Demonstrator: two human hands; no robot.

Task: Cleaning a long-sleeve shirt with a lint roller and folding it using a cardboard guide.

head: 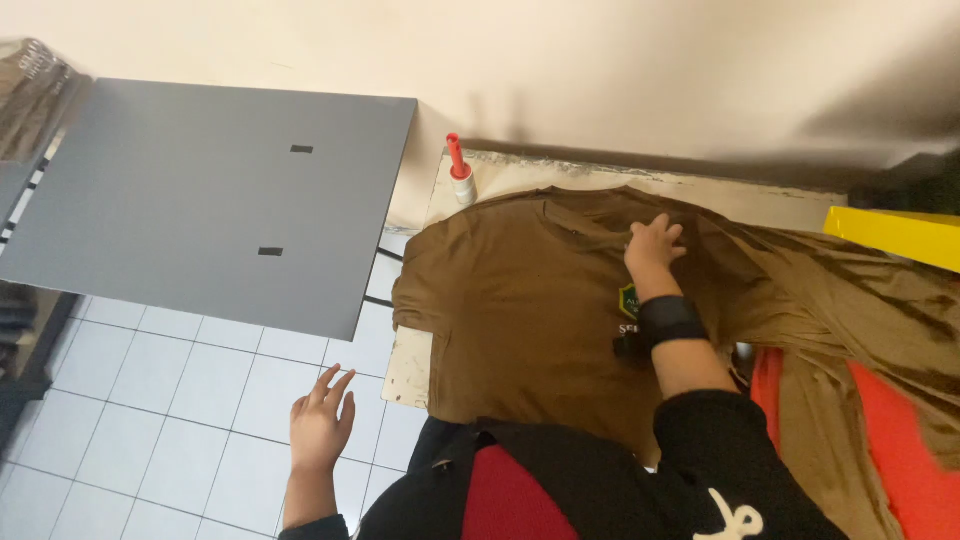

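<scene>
A brown t-shirt [510,300] lies spread flat on a pale worktable [408,365], with a small printed badge on its chest. My right hand [654,243] rests flat on the shirt near the collar, fingers spread, with a black band on the wrist. My left hand [322,420] hangs in the air off the table's left edge, above the tiled floor, fingers apart and holding nothing.
A large grey flat board [210,200] juts out at the left, level with the table. A lint roller with a red handle [459,170] stands at the table's back edge by the wall. More brown cloth [880,300], orange fabric [900,450] and a yellow object [890,232] lie right.
</scene>
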